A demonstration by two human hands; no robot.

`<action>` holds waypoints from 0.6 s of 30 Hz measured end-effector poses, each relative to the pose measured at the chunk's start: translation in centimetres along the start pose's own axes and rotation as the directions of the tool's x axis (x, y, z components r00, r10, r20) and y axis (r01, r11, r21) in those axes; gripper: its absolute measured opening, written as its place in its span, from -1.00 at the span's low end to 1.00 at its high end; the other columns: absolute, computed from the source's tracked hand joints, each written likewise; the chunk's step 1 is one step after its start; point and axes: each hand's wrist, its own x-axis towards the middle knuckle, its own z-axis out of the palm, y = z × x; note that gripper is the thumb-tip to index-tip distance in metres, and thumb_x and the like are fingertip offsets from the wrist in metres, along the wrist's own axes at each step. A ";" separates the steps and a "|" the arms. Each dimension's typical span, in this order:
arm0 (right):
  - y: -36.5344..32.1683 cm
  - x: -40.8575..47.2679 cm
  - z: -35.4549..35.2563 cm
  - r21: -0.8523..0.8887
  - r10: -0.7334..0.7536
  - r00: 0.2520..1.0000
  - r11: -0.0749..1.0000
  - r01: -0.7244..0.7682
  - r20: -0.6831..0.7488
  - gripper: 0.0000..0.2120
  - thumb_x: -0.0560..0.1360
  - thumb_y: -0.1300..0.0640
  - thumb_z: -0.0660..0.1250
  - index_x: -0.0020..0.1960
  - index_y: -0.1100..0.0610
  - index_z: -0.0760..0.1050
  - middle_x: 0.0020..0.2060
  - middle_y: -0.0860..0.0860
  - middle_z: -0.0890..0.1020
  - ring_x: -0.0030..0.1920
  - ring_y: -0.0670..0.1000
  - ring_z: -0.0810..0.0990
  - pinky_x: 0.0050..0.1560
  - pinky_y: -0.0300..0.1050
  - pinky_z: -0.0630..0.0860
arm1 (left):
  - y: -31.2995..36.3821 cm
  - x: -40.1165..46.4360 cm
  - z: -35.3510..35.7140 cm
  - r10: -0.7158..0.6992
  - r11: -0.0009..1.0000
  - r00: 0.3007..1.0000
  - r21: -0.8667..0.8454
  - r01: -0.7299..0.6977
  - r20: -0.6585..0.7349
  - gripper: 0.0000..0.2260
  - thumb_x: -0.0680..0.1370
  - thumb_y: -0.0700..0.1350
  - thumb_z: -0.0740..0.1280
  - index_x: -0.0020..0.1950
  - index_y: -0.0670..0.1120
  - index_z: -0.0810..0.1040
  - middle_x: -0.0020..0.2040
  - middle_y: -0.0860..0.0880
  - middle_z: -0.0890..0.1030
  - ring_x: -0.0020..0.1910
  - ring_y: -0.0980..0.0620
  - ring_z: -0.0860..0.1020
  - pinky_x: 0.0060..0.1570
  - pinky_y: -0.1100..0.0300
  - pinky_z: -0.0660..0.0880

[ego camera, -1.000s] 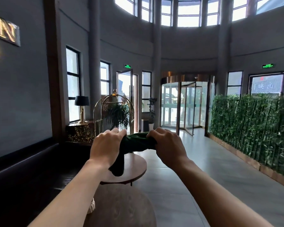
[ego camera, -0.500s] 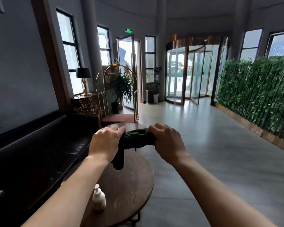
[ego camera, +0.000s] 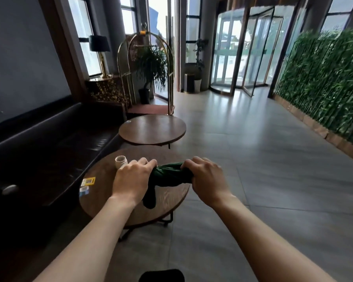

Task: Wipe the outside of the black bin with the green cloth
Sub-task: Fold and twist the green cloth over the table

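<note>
Two hands hold the cloth (ego camera: 169,174) over the near bench (ego camera: 102,202). Left of the cloth, the left hand (ego camera: 130,180) is closed on one end, a tail hanging below. Right of it, the right hand (ego camera: 207,177) is clenched on the other end. Its long axis runs hand to hand. No bin can be identified for certain, so neither hand is nearer.

Near round dark-wood table (ego camera: 167,202) on black metal legs; small white ribbed cup (ego camera: 121,161) at its far left edge, yellow card (ego camera: 88,181) and blue-white card (ego camera: 84,190) at left rim. Second round wooden table (ego camera: 152,129) just beyond. Long black leather bench (ego camera: 49,143) along left wall. Brass luggage cart (ego camera: 146,78), potted green plant (ego camera: 151,68) behind. Black-shade lamp (ego camera: 99,47) by window. Glass revolving door (ego camera: 247,49) far. Green bamboo hedge wall (ego camera: 324,82) right. Grey tiled floor (ego camera: 273,180).
</note>
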 end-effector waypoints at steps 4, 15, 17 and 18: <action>-1.8 -1.6 2.0 -0.004 0.044 0.998 0.999 -0.044 0.042 -0.67 0.52 0.28 0.38 0.23 0.00 0.59 0.00 -0.01 0.64 -0.02 0.12 0.61 -0.14 0.01 0.55 | -1.4 -2.0 1.9 0.017 0.999 0.999 -0.029 -0.016 0.036 -0.69 0.55 -0.20 0.25 0.23 0.11 0.48 0.04 0.04 0.59 -0.02 -0.08 0.60 -0.07 0.00 0.54; -9.6 -4.8 10.3 0.025 0.119 0.981 0.992 -0.124 0.153 -0.66 0.48 0.32 0.36 0.17 0.01 0.62 -0.03 0.02 0.66 -0.03 0.18 0.61 -0.16 0.05 0.56 | -9.4 -8.6 8.0 0.022 0.995 0.990 -0.098 -0.008 0.139 -0.69 0.55 -0.21 0.25 0.24 0.10 0.47 0.11 0.04 0.59 0.04 -0.10 0.58 -0.05 0.00 0.55; -10.6 -5.6 11.8 0.021 0.140 0.976 0.989 -0.145 0.168 -0.64 0.46 0.33 0.37 0.17 0.00 0.61 -0.02 0.00 0.66 -0.01 0.17 0.61 -0.16 0.04 0.56 | -10.4 -9.8 9.3 0.019 0.995 0.987 -0.101 -0.003 0.162 -0.69 0.55 -0.22 0.26 0.24 0.09 0.47 0.07 0.04 0.58 0.01 -0.09 0.58 -0.06 0.01 0.53; -11.2 -6.1 12.8 0.024 0.147 0.973 0.988 -0.154 0.179 -0.64 0.46 0.33 0.37 0.17 0.00 0.61 -0.01 0.00 0.66 0.00 0.17 0.61 -0.16 0.04 0.56 | -11.0 -10.6 10.1 0.014 0.995 0.983 -0.100 0.004 0.181 -0.69 0.55 -0.22 0.26 0.23 0.09 0.48 0.06 0.04 0.58 -0.01 -0.09 0.58 -0.07 0.01 0.52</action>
